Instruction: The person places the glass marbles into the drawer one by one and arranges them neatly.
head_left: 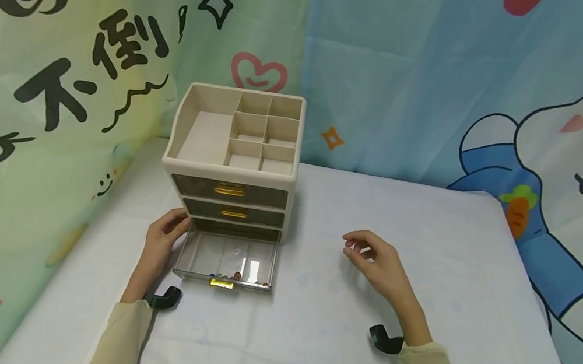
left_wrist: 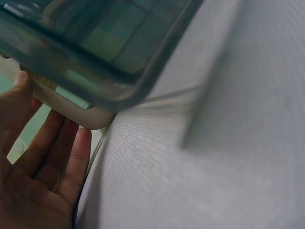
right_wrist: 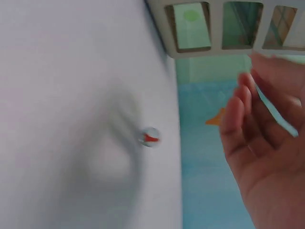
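Note:
A cream desktop drawer cabinet (head_left: 230,170) stands on the table, its clear bottom drawer (head_left: 200,249) pulled out. Several small marbles (head_left: 237,276) lie along the drawer's front, near its gold handle (head_left: 221,283). At the cabinet's lower left side, my left hand (head_left: 164,234) holds the cream frame (left_wrist: 66,107), with thumb and fingers on it in the left wrist view. My right hand (head_left: 375,263) hovers right of the cabinet, fingers loosely bent. In the right wrist view, a clear marble with red inside (right_wrist: 150,137) appears against the white cloth, apart from the fingertips; whether it rests there I cannot tell.
Two upper drawers (head_left: 234,213) are closed. The cabinet's top has a large compartment (head_left: 203,135) and several small ones (head_left: 249,125). White cloth (head_left: 308,336) covers the table. A printed curtain (head_left: 385,85) hangs behind and to the left.

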Demonstrator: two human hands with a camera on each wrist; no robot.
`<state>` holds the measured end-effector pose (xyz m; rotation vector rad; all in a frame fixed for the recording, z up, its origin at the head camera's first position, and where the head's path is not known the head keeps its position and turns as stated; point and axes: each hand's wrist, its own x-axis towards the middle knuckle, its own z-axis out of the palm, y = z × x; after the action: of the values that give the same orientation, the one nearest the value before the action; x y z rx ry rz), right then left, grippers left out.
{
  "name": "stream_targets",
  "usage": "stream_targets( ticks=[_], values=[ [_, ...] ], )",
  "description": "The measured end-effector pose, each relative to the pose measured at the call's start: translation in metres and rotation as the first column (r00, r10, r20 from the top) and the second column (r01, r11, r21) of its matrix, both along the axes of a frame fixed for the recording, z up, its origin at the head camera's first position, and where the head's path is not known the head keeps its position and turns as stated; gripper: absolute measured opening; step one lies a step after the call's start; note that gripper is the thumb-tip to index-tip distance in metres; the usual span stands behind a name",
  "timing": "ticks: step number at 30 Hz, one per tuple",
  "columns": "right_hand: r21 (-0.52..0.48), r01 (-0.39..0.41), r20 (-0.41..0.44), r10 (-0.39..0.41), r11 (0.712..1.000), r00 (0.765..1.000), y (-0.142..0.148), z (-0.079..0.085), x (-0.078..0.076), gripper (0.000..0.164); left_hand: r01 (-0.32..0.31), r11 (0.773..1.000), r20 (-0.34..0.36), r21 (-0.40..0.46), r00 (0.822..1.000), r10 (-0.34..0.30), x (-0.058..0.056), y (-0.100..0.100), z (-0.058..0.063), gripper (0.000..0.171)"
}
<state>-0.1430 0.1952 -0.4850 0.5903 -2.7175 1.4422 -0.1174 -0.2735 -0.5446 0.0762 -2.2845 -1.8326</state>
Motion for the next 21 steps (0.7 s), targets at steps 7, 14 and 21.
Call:
stream_targets(
  ticks=[7, 14, 21],
  values=[
    [-0.201, 0.204, 0.139, -0.178, 0.958, 0.974, -0.003, -0.017, 0.003, 0.03, -0.001, 1.0, 0.003, -0.01, 1.0, 0.001, -0.001, -0.001, 0.0, 0.033],
    [-0.321, 0.414, 0.25, -0.346, 0.852, 0.905, -0.006, -0.022, 0.009, 0.034, -0.003, 1.0, 0.004, -0.015, 1.0, 0.003, -0.001, 0.0, 0.003, 0.033],
    [-0.306, 0.537, 0.244, -0.48, 0.786, 0.843, -0.002, -0.03, 0.014, 0.026, -0.01, 1.0, 0.012, -0.02, 1.0, 0.01, -0.001, 0.0, 0.001, 0.033]
  ],
)
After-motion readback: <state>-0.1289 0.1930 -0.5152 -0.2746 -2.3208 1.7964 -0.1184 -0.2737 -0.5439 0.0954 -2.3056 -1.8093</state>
